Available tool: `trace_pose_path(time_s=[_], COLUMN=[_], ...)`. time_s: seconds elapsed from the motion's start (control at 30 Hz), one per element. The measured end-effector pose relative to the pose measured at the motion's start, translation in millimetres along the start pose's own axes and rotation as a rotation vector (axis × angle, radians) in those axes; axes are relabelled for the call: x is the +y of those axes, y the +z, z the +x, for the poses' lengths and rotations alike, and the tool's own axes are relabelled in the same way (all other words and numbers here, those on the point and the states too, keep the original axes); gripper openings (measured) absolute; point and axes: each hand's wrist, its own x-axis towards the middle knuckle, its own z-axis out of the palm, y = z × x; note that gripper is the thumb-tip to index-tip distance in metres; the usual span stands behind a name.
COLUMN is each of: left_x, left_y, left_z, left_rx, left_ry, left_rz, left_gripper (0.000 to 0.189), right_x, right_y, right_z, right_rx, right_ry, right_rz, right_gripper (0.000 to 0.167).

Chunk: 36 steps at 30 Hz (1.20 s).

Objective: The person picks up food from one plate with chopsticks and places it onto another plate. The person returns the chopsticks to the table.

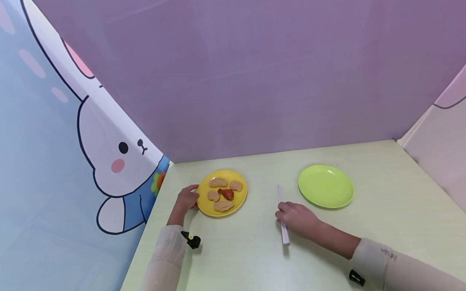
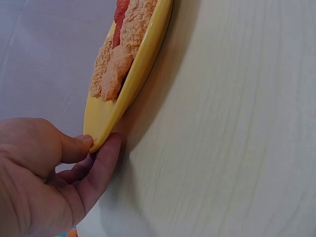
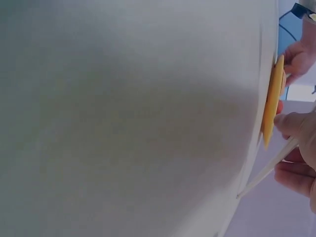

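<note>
My left hand [image 1: 188, 198] pinches the left rim of a yellow plate [image 1: 238, 176], thumb on top and fingers beneath, as the left wrist view shows. On this plate lie several tan, crinkled food pieces [image 1: 223, 206] around a red drumstick-shaped piece [image 1: 226, 194]. To the right, my right hand [image 1: 299, 219] holds a pair of pale chopsticks [image 1: 285, 235] around their middle, the thin ends pointing away from me. A green plate [image 1: 326, 186] stands beyond and to the right of that hand, with nothing on it.
The pale wood-grain table [image 1: 233, 258] meets a purple wall panel [image 1: 276, 81] at the back. A blue panel with a cartoon rabbit [image 1: 120, 173] borders the left side. Another light panel [image 1: 442, 153] stands along the right.
</note>
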Motion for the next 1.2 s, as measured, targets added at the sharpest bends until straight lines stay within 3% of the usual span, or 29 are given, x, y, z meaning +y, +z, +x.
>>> trace_pose_path(time_s=[0.13, 0.47, 0.73, 1.2], left_x=[-1.0, -1.9, 1.3, 11.9], left_y=[-0.4, -0.4, 1.7, -0.4], left_z=[0.7, 5.1, 3.7, -3.8], left_rx=[-0.006, -0.007, -0.007, -0.017], left_ry=[-0.007, -0.018, -0.006, 0.014], left_rz=[0.002, -0.011, -0.001, 0.025], left_gripper=[0.051, 0.051, 0.051, 0.051], right_x=[-4, -9, -6, 6], right_y=[1, 10, 14, 14], right_z=[-5.3, -16.4, -24.0, -27.7], right_rx=[-0.044, -0.029, -0.038, -0.013], right_ry=[0.037, 0.034, 0.057, 0.046], right_rz=[0.04, 0.075, 0.228, 0.258], right_gripper=[0.017, 0.022, 0.019, 0.02])
